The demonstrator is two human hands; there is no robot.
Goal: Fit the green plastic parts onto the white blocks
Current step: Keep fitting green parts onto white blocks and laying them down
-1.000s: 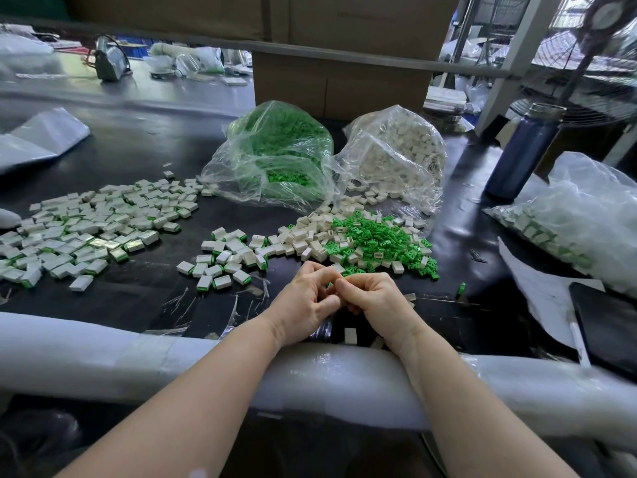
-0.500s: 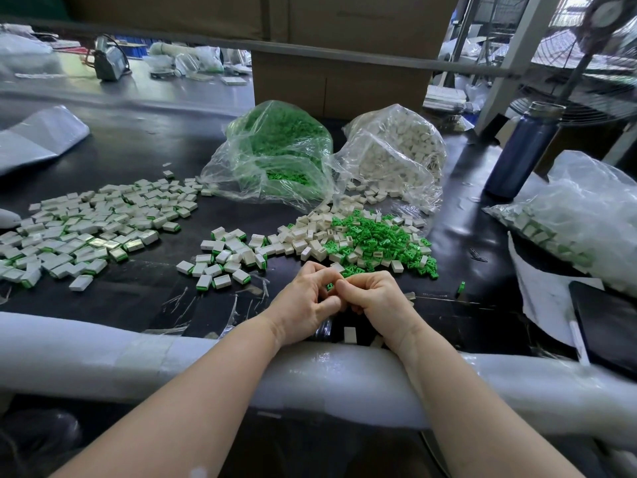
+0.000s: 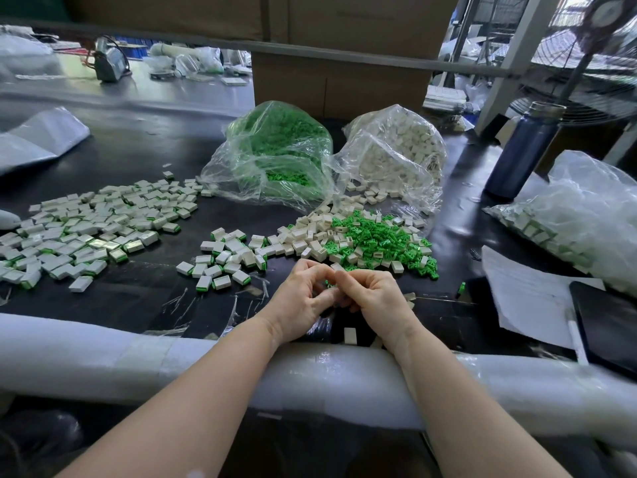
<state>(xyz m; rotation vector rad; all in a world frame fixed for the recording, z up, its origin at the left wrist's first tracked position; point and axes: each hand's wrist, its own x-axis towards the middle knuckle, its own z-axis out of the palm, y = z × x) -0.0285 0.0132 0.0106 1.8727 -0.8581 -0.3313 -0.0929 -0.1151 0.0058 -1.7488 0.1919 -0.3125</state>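
Bright daylight from upper right; glossy table glare; edges warped.

We look for words and numbers, and we find none we can read. The brown cardboard box (image 3: 344, 46) at the back shows only a faint, blurry line of print. The white paper (image 3: 527, 298) on the right looks blank to us. The blue bottle (image 3: 520, 153) shows no label we can make out.

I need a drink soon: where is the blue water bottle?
In the head view the blue water bottle stands upright at the far right of the table, right of the bag of white blocks and behind a clear bag of assembled pieces.
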